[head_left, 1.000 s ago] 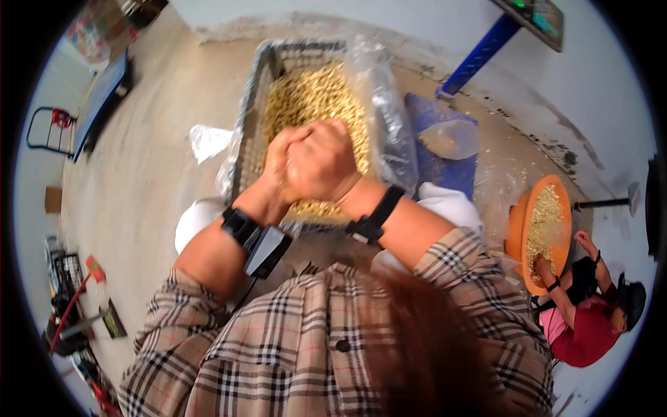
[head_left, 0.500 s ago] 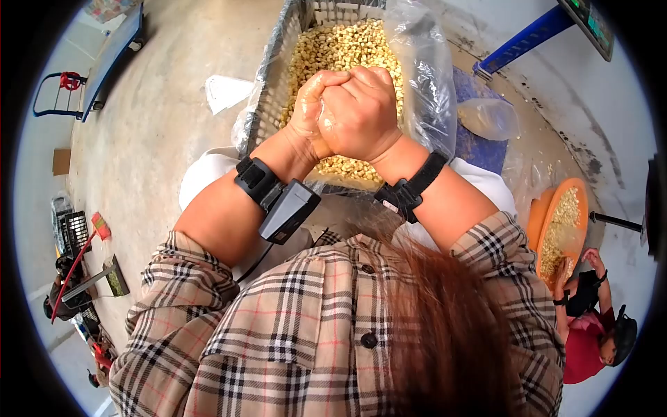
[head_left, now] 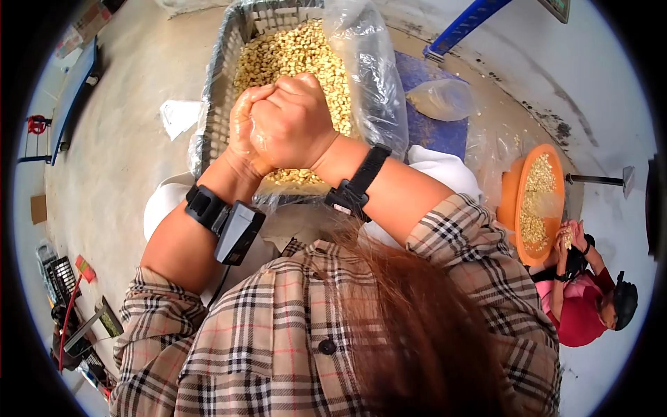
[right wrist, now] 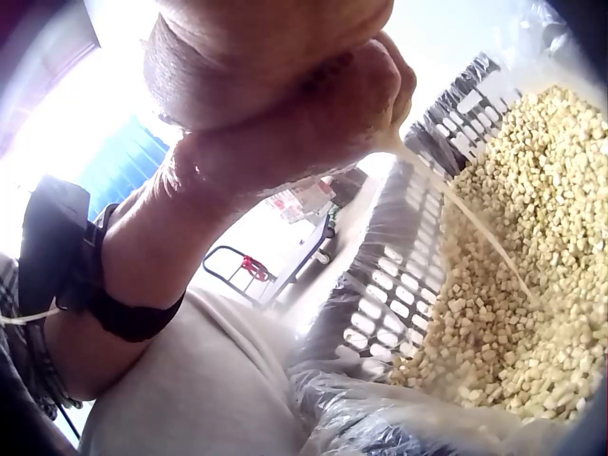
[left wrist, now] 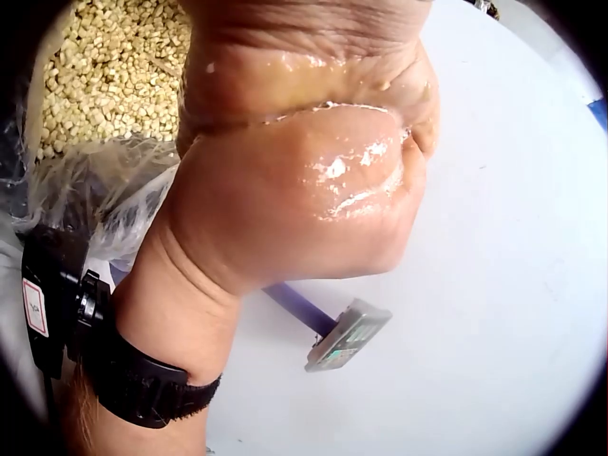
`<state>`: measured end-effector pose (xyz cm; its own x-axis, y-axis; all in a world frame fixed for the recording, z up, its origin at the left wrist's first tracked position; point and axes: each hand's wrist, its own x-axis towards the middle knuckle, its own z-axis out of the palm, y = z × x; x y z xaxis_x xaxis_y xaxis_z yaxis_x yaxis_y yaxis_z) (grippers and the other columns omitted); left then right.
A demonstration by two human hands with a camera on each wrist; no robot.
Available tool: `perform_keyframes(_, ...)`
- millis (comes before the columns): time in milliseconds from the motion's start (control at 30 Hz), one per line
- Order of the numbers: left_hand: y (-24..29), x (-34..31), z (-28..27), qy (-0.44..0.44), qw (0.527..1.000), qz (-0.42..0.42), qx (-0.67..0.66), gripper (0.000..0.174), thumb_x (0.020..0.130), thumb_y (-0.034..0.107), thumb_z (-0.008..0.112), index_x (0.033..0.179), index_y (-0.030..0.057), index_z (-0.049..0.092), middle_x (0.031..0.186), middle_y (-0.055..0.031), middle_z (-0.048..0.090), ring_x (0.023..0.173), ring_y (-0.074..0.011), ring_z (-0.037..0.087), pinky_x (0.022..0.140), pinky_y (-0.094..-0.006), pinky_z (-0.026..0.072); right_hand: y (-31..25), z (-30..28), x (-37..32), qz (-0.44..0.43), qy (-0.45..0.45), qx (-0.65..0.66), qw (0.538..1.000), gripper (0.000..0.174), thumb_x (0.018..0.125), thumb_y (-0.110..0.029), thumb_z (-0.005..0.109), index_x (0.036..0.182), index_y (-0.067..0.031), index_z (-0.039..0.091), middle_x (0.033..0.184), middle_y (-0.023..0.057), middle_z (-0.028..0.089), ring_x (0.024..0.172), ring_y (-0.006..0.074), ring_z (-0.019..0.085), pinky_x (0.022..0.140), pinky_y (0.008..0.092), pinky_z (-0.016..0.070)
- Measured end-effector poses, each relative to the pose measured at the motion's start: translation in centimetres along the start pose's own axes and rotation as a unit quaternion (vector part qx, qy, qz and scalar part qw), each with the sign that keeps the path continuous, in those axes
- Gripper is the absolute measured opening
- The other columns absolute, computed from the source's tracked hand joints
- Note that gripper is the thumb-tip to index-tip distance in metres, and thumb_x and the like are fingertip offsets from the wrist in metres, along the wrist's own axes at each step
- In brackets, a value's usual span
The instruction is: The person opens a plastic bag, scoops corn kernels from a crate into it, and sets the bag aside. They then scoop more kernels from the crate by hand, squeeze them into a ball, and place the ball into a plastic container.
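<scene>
My left hand (head_left: 243, 130) and right hand (head_left: 297, 117) clasp each other tightly, fingers curled, over a crate (head_left: 217, 83). Pale yellow diced pieces (head_left: 295, 52) fill much of the crate. Both hands look wet and shiny in the left wrist view, and whatever they hold between them is hidden. From their underside a thin milky stream of liquid (right wrist: 484, 233) falls onto the pieces, as the right wrist view shows. Clear plastic (head_left: 375, 90) lines the crate and hangs over its right side.
A blue mat (head_left: 434, 132) bearing a filled clear bag (head_left: 441, 99) lies right of the crate. Behind it rises a scale's blue post (head_left: 465, 28). Farther right, a person (head_left: 583, 306) works at an orange basin (head_left: 513, 201). A trolley (head_left: 73, 90) stands at the left.
My hands stay clasped over the crate while the head view shifts. At the right, the other person's hand has come out of the basin, and both their hands now hold pieces together.
</scene>
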<state>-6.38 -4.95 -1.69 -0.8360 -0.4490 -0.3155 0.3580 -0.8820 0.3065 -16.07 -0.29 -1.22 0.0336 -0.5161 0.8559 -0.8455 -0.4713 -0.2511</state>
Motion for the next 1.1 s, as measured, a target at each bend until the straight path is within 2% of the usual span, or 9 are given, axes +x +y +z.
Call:
perform_keyframes(267, 0.4, 1.0, -2.4, -0.072, 0.997, -0.036, -0.018, 0.025, 0.084, 0.032, 0.053, 0.084, 0.0083, 0.060, 0.086, -0.0067, 0.063, 0.081, -0.0205, 0.059, 0.076, -0.0356, 0.0483, 1.0, 1.2, -1.0, -0.011, -0.022, -0.004, 1.000, 0.009, 0.061, -0.014, 0.058, 0.058, -0.0093, 0.051, 0.058, 0.0043, 0.052, 0.060, 0.0230, 0.052, 0.060, 0.0352, 0.0382)
perform_keyframes(433, 0.1, 0.8, -0.8, -0.007, 1.000, 0.022, -0.014, 0.042, 0.080, 0.049, 0.055, 0.090, 0.0087, 0.059, 0.093, -0.0084, 0.061, 0.086, -0.0231, 0.058, 0.078, -0.0373, 0.0483, 1.8, 1.1, -0.3, -0.028, -0.085, 0.003, 0.996, 0.006, 0.064, -0.015, 0.056, 0.065, -0.0088, 0.055, 0.065, 0.0056, 0.056, 0.064, 0.0256, 0.054, 0.064, 0.0374, 0.0401)
perform_keyframes(600, 0.2, 0.9, -1.2, 0.013, 0.996, 0.069, -0.050, 0.049, 0.086, 0.056, 0.044, 0.104, 0.0124, 0.055, 0.104, -0.0093, 0.059, 0.096, -0.0253, 0.057, 0.085, -0.0404, 0.0461, 1.6, -0.1, 1.1, -0.028, -0.131, 0.035, 0.990, 0.026, 0.067, -0.025, 0.062, 0.088, -0.0099, 0.061, 0.089, 0.0073, 0.063, 0.084, 0.0250, 0.059, 0.085, 0.0401, 0.0399)
perform_keyframes(733, 0.0, 1.1, -1.8, -0.155, 0.972, 0.102, -0.145, 0.027, 0.094, 0.026, 0.033, 0.107, 0.0112, 0.051, 0.102, -0.0080, 0.056, 0.096, -0.0183, 0.056, 0.083, -0.0328, 0.0455, 2.1, 0.0, 0.8, -0.043, -0.141, 0.025, 0.989, 0.051, 0.065, -0.036, 0.067, 0.107, -0.0102, 0.058, 0.112, 0.0088, 0.058, 0.104, 0.0248, 0.055, 0.101, 0.0443, 0.0298)
perform_keyframes(767, 0.3, 0.8, -1.0, -0.129, 0.981, 0.089, -0.116, 0.024, 0.093, 0.019, 0.033, 0.107, 0.0085, 0.049, 0.101, -0.0066, 0.055, 0.095, -0.0182, 0.056, 0.082, -0.0305, 0.0459, 1.8, -0.2, 1.0, -0.041, -0.140, 0.018, 0.989, 0.052, 0.065, -0.037, 0.067, 0.108, -0.0094, 0.057, 0.114, 0.0091, 0.057, 0.105, 0.0256, 0.054, 0.101, 0.0446, 0.0296)
perform_keyframes(867, 0.1, 0.4, 1.1, 0.107, 0.981, 0.163, -0.021, 0.042, 0.089, 0.052, 0.039, 0.106, 0.0157, 0.053, 0.108, -0.0083, 0.057, 0.099, -0.0251, 0.055, 0.086, -0.0406, 0.0454, 1.4, -0.1, 1.8, 0.035, -0.078, 0.105, 0.991, 0.053, 0.073, -0.039, 0.062, 0.113, -0.0047, 0.054, 0.120, 0.0141, 0.052, 0.112, 0.0298, 0.049, 0.101, 0.0426, 0.0298)
perform_keyframes(900, 0.7, 0.5, 0.7, 0.119, 0.985, 0.110, -0.064, 0.036, 0.090, 0.043, 0.043, 0.106, 0.0123, 0.055, 0.097, -0.0072, 0.062, 0.091, -0.0251, 0.059, 0.083, -0.0421, 0.0469, 1.4, 0.0, 1.9, 0.072, -0.047, 0.152, 0.985, 0.054, 0.077, -0.040, 0.059, 0.115, -0.0028, 0.053, 0.122, 0.0165, 0.050, 0.114, 0.0315, 0.047, 0.101, 0.0415, 0.0300)
perform_keyframes(967, 1.0, 0.4, 0.8, 0.082, 0.984, 0.141, -0.065, 0.037, 0.091, 0.043, 0.042, 0.106, 0.0113, 0.055, 0.098, -0.0075, 0.061, 0.092, -0.0249, 0.059, 0.084, -0.0430, 0.0469, 1.5, 0.2, 1.6, 0.172, 0.002, 0.238, 0.956, 0.056, 0.085, -0.041, 0.053, 0.120, 0.0015, 0.048, 0.124, 0.0213, 0.046, 0.119, 0.0334, 0.042, 0.101, 0.0378, 0.0298)
perform_keyframes(1100, 1.0, 0.5, 1.1, 0.060, 0.962, 0.264, 0.033, 0.037, 0.091, 0.039, 0.045, 0.103, 0.0062, 0.055, 0.095, -0.0081, 0.061, 0.088, -0.0235, 0.060, 0.079, -0.0385, 0.0497, 0.0, 1.2, 0.9, 0.476, 0.125, 0.506, 0.709, 0.047, 0.089, -0.039, 0.046, 0.118, -0.0027, 0.049, 0.120, 0.0127, 0.050, 0.114, 0.0241, 0.045, 0.099, 0.0360, 0.0336)
